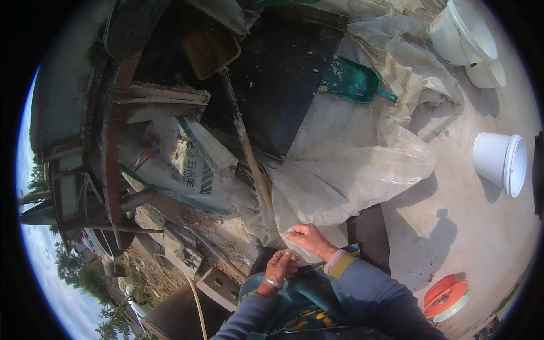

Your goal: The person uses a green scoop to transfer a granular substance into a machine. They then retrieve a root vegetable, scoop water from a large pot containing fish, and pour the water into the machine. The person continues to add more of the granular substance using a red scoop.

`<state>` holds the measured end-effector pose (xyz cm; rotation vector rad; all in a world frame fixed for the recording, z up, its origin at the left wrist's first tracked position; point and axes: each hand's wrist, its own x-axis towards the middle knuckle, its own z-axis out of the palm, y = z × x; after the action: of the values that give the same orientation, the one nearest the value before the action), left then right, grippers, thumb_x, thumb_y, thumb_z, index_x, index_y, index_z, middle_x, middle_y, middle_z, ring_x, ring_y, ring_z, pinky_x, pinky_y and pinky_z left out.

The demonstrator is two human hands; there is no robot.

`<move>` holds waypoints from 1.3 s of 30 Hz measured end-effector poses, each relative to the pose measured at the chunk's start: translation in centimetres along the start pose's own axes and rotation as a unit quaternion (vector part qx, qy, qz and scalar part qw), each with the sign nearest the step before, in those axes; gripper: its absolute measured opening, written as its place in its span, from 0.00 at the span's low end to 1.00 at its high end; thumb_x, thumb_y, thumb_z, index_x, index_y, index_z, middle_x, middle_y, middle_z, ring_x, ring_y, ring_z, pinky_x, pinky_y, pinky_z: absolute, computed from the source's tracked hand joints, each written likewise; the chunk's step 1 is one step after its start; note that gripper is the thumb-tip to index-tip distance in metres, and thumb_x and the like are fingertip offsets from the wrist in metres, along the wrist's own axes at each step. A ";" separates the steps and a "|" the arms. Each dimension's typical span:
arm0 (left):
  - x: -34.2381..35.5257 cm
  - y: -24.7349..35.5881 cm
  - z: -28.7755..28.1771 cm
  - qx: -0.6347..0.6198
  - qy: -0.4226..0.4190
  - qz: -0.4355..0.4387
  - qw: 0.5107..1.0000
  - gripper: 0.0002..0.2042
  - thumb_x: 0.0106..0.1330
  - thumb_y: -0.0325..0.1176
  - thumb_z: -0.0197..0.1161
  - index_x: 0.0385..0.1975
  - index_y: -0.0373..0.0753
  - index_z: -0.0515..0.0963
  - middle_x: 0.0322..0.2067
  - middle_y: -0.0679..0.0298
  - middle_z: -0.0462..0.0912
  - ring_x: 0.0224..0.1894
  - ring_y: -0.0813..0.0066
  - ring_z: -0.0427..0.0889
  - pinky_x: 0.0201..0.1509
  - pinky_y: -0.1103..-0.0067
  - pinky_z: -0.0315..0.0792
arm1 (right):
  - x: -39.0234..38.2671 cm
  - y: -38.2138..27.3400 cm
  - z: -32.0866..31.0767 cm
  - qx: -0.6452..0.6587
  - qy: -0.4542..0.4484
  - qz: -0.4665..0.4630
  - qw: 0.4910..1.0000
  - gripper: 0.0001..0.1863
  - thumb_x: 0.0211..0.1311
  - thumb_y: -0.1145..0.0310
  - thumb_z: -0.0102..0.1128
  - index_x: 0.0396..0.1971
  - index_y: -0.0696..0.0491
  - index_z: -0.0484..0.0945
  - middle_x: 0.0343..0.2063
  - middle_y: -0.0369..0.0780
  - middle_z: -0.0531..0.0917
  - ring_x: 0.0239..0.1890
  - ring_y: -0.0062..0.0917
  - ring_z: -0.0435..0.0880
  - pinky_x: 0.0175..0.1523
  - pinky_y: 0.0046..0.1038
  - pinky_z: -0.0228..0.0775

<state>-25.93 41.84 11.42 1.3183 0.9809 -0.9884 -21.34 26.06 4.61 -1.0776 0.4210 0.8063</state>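
A translucent, dusty plastic sheet (357, 175) spreads in front of me, its near edge bunched at my hands. My right hand (307, 238) is closed with fingertips pinched together at that edge, apparently gripping the plastic. Just below and to its left, my left hand (279, 268) has curled fingers near my lap; whatever they hold, if anything, is too small to make out. A silvery band circles the left wrist. Beneath both hands lies a dark green printed apron (306, 306). The wooden handle of a shovel (243, 127) ends close to my hands, its worn blade pointing away.
A green scoop (352, 80) rests on the sheet beside a dark board (272, 73). White buckets (492, 160) stand or lie to the right, with an orange-red basin (443, 296) nearer. Leftward are a rusty metal frame (116, 130), a printed sack (195, 167) and a concrete block (218, 287).
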 end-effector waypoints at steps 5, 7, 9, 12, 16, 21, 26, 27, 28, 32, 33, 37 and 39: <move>-4.1 5.0 4.8 0.042 0.045 0.036 0.997 0.16 0.67 0.38 0.55 0.49 0.37 0.69 0.36 0.60 0.80 0.37 0.68 0.82 0.41 0.77 0.77 | 1.0 -4.6 -4.6 -0.037 0.060 -0.141 0.987 0.17 0.56 0.56 0.61 0.30 0.58 0.79 0.22 0.42 0.81 0.24 0.22 0.78 0.33 0.24 0.70; -7.1 5.2 7.1 0.006 0.078 0.020 0.997 0.15 0.66 0.35 0.55 0.50 0.37 0.69 0.37 0.59 0.81 0.37 0.69 0.82 0.41 0.77 0.76 | 0.1 -5.4 -6.0 -0.024 0.095 -0.081 0.992 0.17 0.56 0.56 0.61 0.30 0.57 0.79 0.22 0.43 0.81 0.25 0.24 0.79 0.33 0.24 0.70; -9.8 4.8 9.5 0.014 0.077 -0.011 0.997 0.14 0.66 0.34 0.55 0.48 0.36 0.70 0.36 0.60 0.81 0.36 0.70 0.82 0.40 0.78 0.76 | -1.0 -5.8 -7.1 -0.025 0.103 -0.017 0.994 0.17 0.56 0.56 0.61 0.31 0.57 0.79 0.23 0.42 0.82 0.26 0.23 0.80 0.34 0.24 0.71; -11.6 4.0 12.5 0.037 0.062 -0.028 0.997 0.12 0.65 0.33 0.57 0.46 0.37 0.72 0.36 0.61 0.82 0.37 0.73 0.82 0.40 0.80 0.75 | -2.3 -5.4 -8.4 0.196 0.054 0.057 0.978 0.17 0.58 0.56 0.61 0.32 0.58 0.78 0.27 0.39 0.83 0.29 0.19 0.80 0.34 0.21 0.71; -11.0 3.3 15.0 -0.003 0.052 -0.025 0.998 0.12 0.66 0.31 0.56 0.47 0.37 0.72 0.36 0.61 0.82 0.36 0.76 0.80 0.41 0.80 0.74 | -2.4 -4.5 -8.5 0.230 0.072 0.108 0.965 0.17 0.58 0.57 0.60 0.33 0.57 0.77 0.28 0.37 0.82 0.30 0.17 0.79 0.34 0.19 0.71; -10.9 2.2 16.5 -0.057 0.070 -0.023 0.996 0.12 0.66 0.31 0.56 0.47 0.36 0.72 0.37 0.60 0.82 0.37 0.75 0.80 0.43 0.80 0.74 | -1.6 -4.2 -7.5 0.207 0.002 0.110 0.972 0.16 0.58 0.57 0.60 0.28 0.57 0.76 0.24 0.37 0.81 0.25 0.18 0.79 0.30 0.20 0.71; -10.6 0.2 16.8 -0.113 0.095 0.011 0.989 0.12 0.66 0.32 0.56 0.46 0.35 0.72 0.37 0.60 0.82 0.36 0.77 0.79 0.42 0.81 0.73 | -1.9 -3.7 -7.6 0.185 -0.010 0.197 0.963 0.17 0.60 0.57 0.59 0.21 0.56 0.73 0.17 0.35 0.76 0.18 0.18 0.74 0.23 0.20 0.67; -10.6 -0.5 16.9 -0.134 0.098 0.007 0.986 0.12 0.65 0.32 0.57 0.46 0.36 0.73 0.36 0.61 0.82 0.35 0.77 0.79 0.41 0.82 0.72 | -2.0 -3.4 -7.5 0.163 -0.016 0.197 0.967 0.17 0.60 0.57 0.58 0.20 0.55 0.73 0.16 0.35 0.75 0.17 0.18 0.72 0.22 0.20 0.67; -10.6 -1.2 16.9 -0.147 0.098 0.005 0.984 0.12 0.66 0.32 0.56 0.46 0.36 0.72 0.36 0.60 0.82 0.36 0.75 0.80 0.42 0.81 0.73 | -2.2 -3.0 -7.4 0.143 -0.022 0.196 0.970 0.18 0.60 0.58 0.58 0.18 0.55 0.72 0.15 0.35 0.74 0.15 0.18 0.71 0.21 0.21 0.66; -11.3 -4.7 16.8 -0.194 0.112 0.004 0.975 0.11 0.67 0.32 0.54 0.46 0.36 0.72 0.37 0.57 0.81 0.38 0.70 0.81 0.43 0.77 0.75 | -3.0 -1.4 -6.8 0.071 -0.045 0.215 0.973 0.17 0.60 0.59 0.58 0.17 0.53 0.72 0.15 0.35 0.74 0.15 0.17 0.70 0.20 0.21 0.65; -11.8 -5.7 16.8 -0.208 0.121 0.002 0.971 0.11 0.67 0.33 0.55 0.46 0.36 0.72 0.37 0.56 0.81 0.38 0.70 0.81 0.43 0.77 0.75 | -3.4 -1.0 -6.9 0.060 -0.047 0.221 0.972 0.17 0.61 0.59 0.57 0.17 0.53 0.72 0.15 0.35 0.74 0.15 0.17 0.70 0.20 0.21 0.65; -13.9 -10.0 15.0 -0.262 0.160 0.051 0.950 0.10 0.66 0.31 0.55 0.45 0.37 0.73 0.35 0.57 0.82 0.35 0.71 0.82 0.39 0.78 0.76 | -5.9 -0.7 -8.1 0.095 -0.024 0.218 0.971 0.14 0.62 0.62 0.56 0.20 0.53 0.71 0.16 0.35 0.73 0.17 0.19 0.70 0.23 0.22 0.66; -16.0 -13.2 14.5 -0.297 0.189 0.041 0.935 0.09 0.66 0.29 0.55 0.44 0.38 0.73 0.34 0.58 0.82 0.33 0.72 0.82 0.35 0.79 0.76 | -8.4 -1.5 -9.4 0.122 -0.002 0.221 0.968 0.10 0.63 0.65 0.54 0.23 0.53 0.71 0.19 0.36 0.74 0.20 0.21 0.72 0.27 0.25 0.67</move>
<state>-43.13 27.46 23.12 1.0315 1.3723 -0.3189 -25.05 14.17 7.02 -0.7596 0.7528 1.1172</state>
